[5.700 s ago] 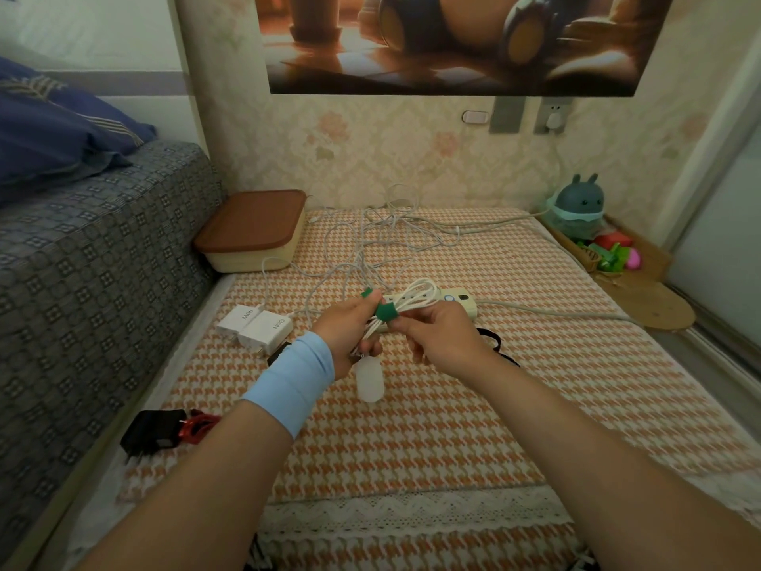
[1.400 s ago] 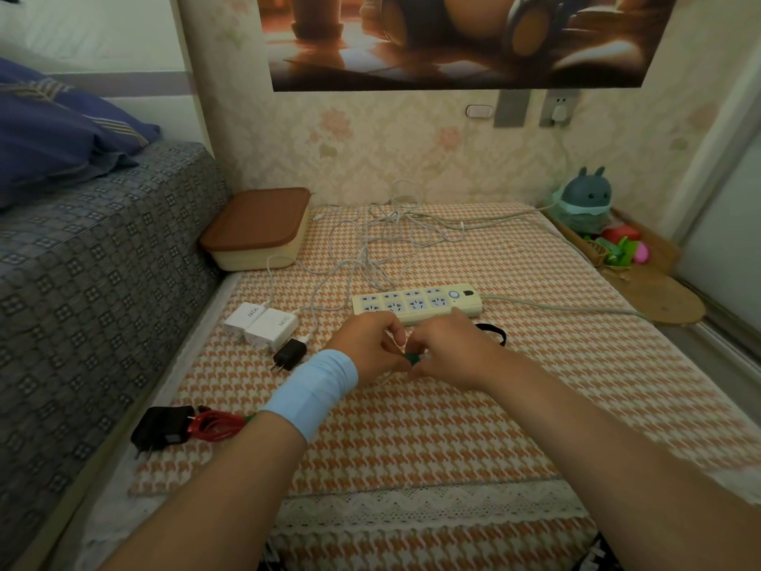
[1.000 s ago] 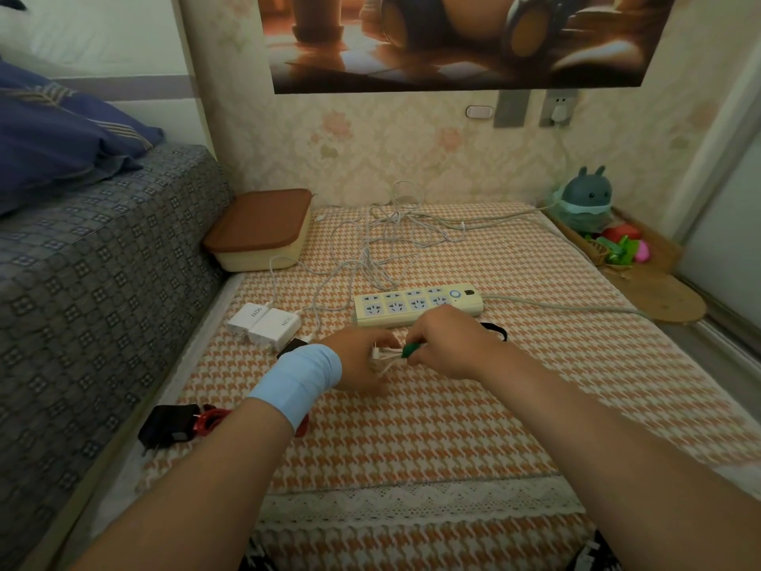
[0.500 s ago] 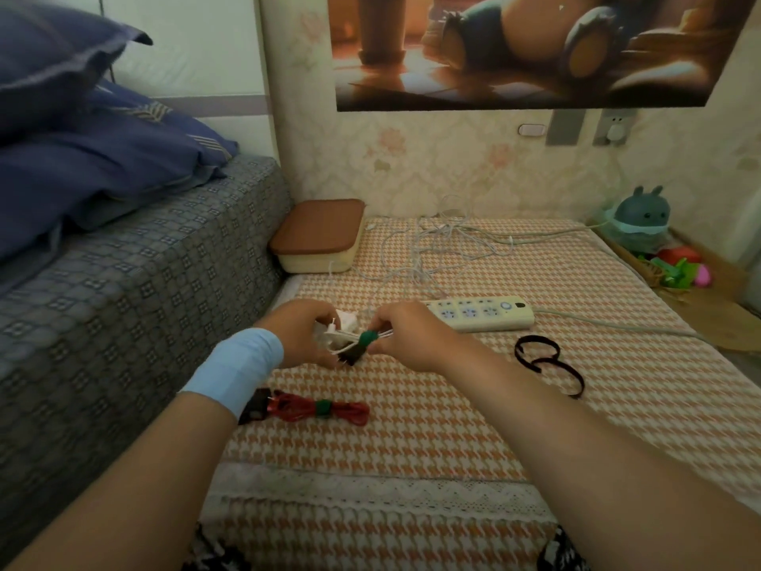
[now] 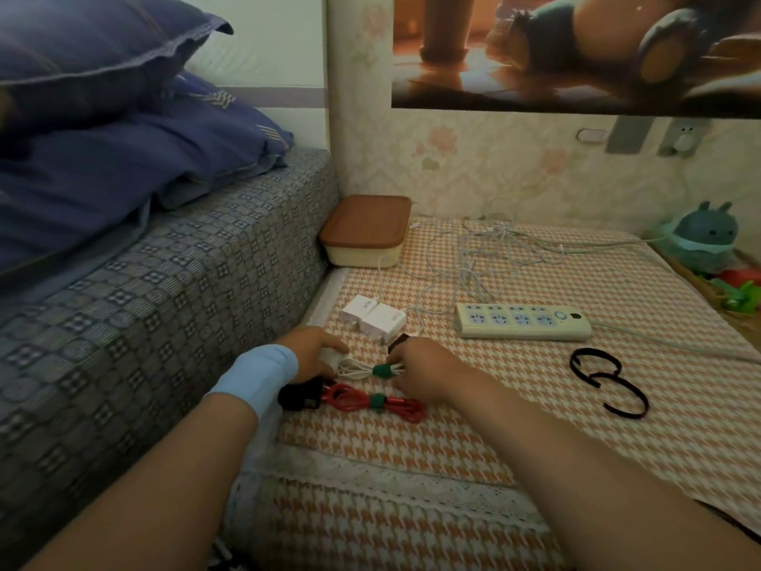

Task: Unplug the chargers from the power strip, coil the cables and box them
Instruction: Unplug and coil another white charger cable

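A grey patterned bed (image 5: 164,302) fills the left, and the orange houndstooth mat (image 5: 535,405) beside it carries everything else. The lidded box (image 5: 366,232) sits at the mat's far left corner. The power strip (image 5: 523,321) lies mid-mat, with two white chargers (image 5: 374,317) just left of it. Near the bed, the left hand (image 5: 313,352) curls its fingers round one end of a green-tied white coiled cable (image 5: 366,369). The right hand (image 5: 424,372) pinches the other end, just beyond a red coiled cable (image 5: 370,401).
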